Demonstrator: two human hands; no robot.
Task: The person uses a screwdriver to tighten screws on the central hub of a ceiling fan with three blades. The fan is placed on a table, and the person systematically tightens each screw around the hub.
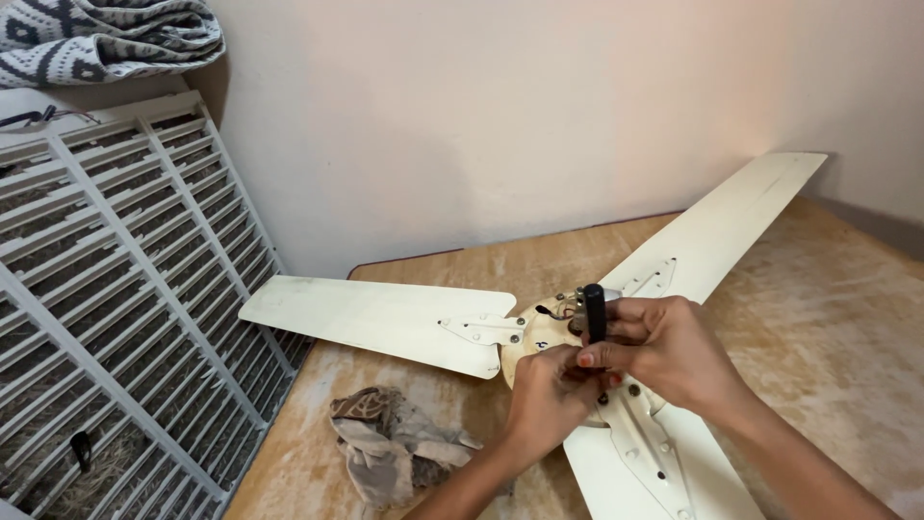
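Head view: a black handle (pixel 594 310) is pinched by the right hand (pixel 674 351) over the cream ceiling fan (pixel 539 332) hub on the table (pixel 818 289); the left hand (pixel 549 400) is curled beneath (its grasp cannot be told), the near blade cut off

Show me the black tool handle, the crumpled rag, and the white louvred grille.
Black tool handle (pixel 594 310), head view, mid-shaft.
Crumpled beige rag (pixel 390 443), head view, centre folds.
White louvred grille (pixel 115 289), head view, middle slats.

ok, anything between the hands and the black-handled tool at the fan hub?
Nothing visible. Both the right hand and left hand are already on the black-handled tool, upright over the fan hub. The crumpled rag lies off to the side.
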